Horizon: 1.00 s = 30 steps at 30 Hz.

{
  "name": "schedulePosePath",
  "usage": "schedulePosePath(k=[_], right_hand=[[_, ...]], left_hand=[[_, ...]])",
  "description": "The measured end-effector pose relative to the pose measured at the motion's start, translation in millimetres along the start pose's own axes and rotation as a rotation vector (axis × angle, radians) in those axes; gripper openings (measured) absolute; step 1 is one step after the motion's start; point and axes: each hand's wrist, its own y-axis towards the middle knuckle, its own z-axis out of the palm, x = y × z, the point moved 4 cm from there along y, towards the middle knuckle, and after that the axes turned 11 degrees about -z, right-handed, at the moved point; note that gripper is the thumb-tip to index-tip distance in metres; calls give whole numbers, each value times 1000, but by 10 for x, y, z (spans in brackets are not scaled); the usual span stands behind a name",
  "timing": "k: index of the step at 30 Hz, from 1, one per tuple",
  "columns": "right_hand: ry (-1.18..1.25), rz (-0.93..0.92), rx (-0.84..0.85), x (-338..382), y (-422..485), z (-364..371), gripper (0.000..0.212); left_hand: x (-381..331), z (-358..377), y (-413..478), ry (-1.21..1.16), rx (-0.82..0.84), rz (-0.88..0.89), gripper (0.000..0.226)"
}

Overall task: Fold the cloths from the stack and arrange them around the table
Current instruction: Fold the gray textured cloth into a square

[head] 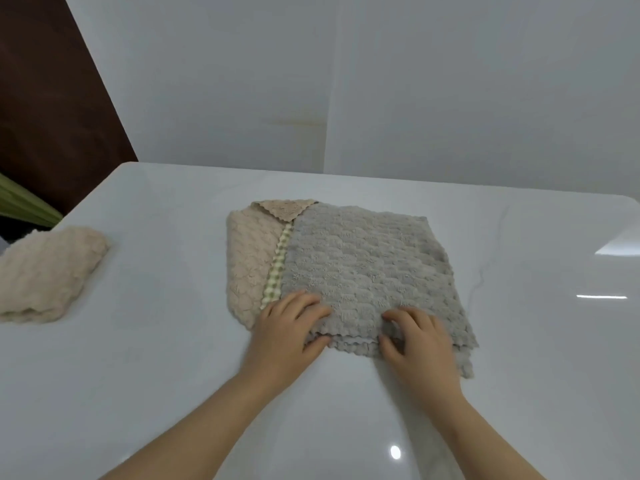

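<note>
The left hand [289, 327] lies on the near left corner of the grey cloth [363, 265], fingers spread on top and thumb tucked at the scalloped hem, so it seems to pinch the top layer. The right hand [419, 341] does the same further along that hem, fingers curled on the pile and thumb at the edge, grasping the cloth. Two wavy hems show one over the other there; whether that is one cloth doubled or two cloths cannot be told. The grey cloth tops the stack [273, 216], which sits near the middle of the table [173, 358], a little toward its far edge. Under it a narrow strip of green checked cloth [277, 268] shows on the left, and below that a beige cloth [247, 258] with its far corner turned back. A folded beige cloth [48, 271] rests well apart at the table's left edge. The grey cloth looks light, thick and fluffy, limp rather than stiff, so it should drape and sag when lifted. The glossy tabletop may let the lower cloths slide along. Holding the two near corners, top layer only, looks the surest grip.
</note>
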Motion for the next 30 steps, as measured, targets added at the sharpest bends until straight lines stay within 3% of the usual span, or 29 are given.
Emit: schedulePosePath(k=[4, 7, 9, 13, 17, 20, 30], right_hand=[[-9, -63, -131, -55, -62, 58, 25], [-15, -96, -144, -47, -110, 72, 23], [-25, -108, -146, -25, -132, 61, 23], [-27, -124, -157, 16, -225, 49, 26], [-110, -146, -181, 50, -229, 56, 25], [-162, -158, -180, 80, -212, 58, 25], [-102, -154, -238, 15, -147, 77, 22]], left_hand=[[76, -21, -25, -233, -36, -110, 40], [37, -82, -68, -304, -76, -122, 23], [31, -101, -79, -291, -98, -146, 11], [-2, -119, -161, -246, -113, -146, 11], [-102, -98, -179, 58, -180, -8, 8], [-141, -95, -162, 137, -234, 23, 7], [-122, -111, -152, 13, -227, -47, 11]])
